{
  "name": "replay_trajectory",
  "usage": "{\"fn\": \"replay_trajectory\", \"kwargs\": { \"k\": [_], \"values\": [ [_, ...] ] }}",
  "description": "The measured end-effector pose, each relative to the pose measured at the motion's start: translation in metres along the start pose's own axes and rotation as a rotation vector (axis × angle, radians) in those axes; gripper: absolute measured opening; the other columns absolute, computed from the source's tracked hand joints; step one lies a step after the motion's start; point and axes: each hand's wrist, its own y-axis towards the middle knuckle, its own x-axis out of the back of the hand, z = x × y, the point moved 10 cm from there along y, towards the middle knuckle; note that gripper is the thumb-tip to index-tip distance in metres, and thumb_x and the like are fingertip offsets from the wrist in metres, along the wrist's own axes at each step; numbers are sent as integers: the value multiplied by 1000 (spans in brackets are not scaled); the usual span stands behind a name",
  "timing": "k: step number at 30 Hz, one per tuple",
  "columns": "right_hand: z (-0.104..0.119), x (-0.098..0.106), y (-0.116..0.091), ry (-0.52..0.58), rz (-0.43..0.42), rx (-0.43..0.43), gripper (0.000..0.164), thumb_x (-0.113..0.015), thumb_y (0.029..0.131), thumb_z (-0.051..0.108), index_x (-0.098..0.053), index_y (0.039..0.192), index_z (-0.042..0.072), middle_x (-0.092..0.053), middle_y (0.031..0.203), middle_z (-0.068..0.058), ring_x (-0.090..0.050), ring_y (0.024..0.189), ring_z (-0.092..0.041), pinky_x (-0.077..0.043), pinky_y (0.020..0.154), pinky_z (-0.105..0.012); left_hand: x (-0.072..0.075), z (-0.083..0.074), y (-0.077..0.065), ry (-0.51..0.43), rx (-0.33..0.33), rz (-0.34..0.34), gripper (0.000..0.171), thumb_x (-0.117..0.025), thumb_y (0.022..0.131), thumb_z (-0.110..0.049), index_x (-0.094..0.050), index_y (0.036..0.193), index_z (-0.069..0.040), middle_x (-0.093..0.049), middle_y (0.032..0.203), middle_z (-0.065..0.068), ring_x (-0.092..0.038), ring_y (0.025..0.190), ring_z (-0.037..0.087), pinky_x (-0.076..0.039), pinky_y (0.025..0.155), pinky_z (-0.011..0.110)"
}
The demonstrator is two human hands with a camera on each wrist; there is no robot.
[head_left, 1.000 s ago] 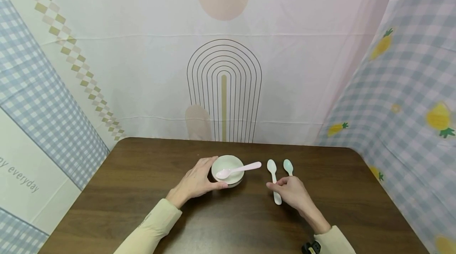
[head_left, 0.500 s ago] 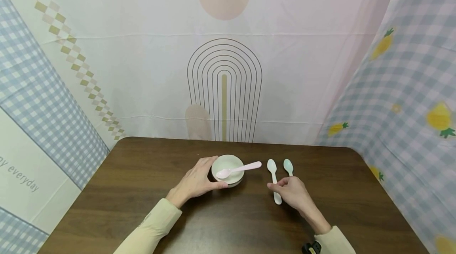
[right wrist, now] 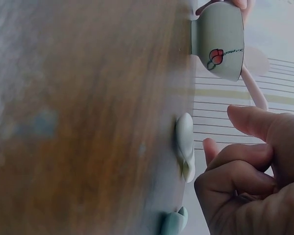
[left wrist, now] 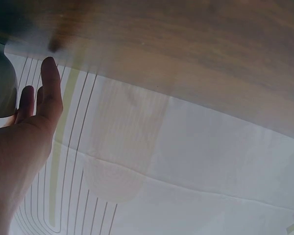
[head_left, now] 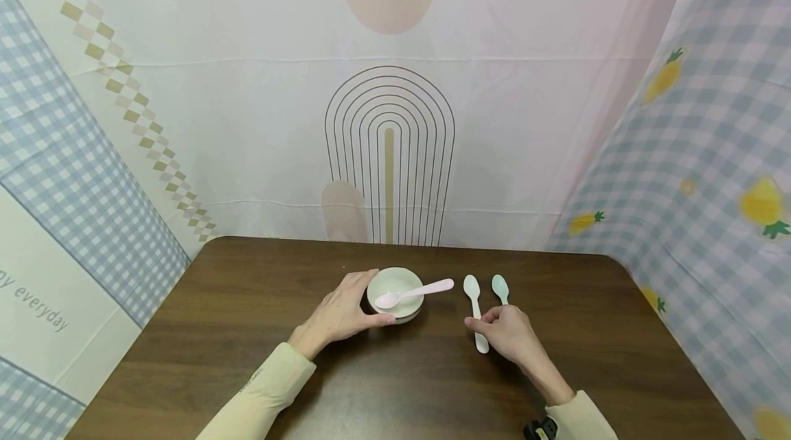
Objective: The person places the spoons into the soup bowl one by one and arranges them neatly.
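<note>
In the head view, my left hand (head_left: 338, 309) grips a small pale bowl (head_left: 394, 279), thumb at its near side and fingers at its far left. A pink spoon (head_left: 426, 289) lies across the bowl, its handle jutting right past the rim. My right hand (head_left: 508, 331) hovers over the handle of a white spoon (head_left: 472, 287), thumb stretched out and the other fingers curled with nothing in them. Partly covered by that hand is a mint-green spoon (head_left: 500, 287). The right wrist view shows a red motif on the bowl's outer wall (right wrist: 218, 41).
All this stands on a dark brown wooden table (head_left: 259, 296). A printed white cloth (head_left: 272, 138) hangs behind it, with checked cloths at the left and right sides. A black strapped object (head_left: 540, 428) sits at the right sleeve.
</note>
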Motion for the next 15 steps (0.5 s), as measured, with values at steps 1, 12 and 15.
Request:
{"fn": "replay_trajectory", "kwargs": {
  "k": [1,12,15],
  "values": [
    [0,0,1,-5,-3,3,33,-84,94,36,-75,81,7,-55,64,4,-49,65,-14,-36,58,-27,0,0,0,-1,-1,0,106,-88,83,-66,-48,164,-10,-56,162,13,-50,154,32,-52,114,63],
    [1,2,2,-83,-21,29,33,-84,94,35,-74,78,8,-62,68,1,-54,68,-16,-41,61,-29,0,0,-1,3,-3,3,105,-87,83,-65,-48,164,-11,-56,163,13,-50,154,31,-52,115,62],
    [2,2,2,-93,-20,25,33,-84,94,35,-73,78,8,-62,69,0,-54,67,-16,-41,61,-29,1,-1,-1,6,-5,1,105,-88,83,-65,-48,164,-11,-56,163,12,-50,154,31,-52,114,62]
  ]
}}
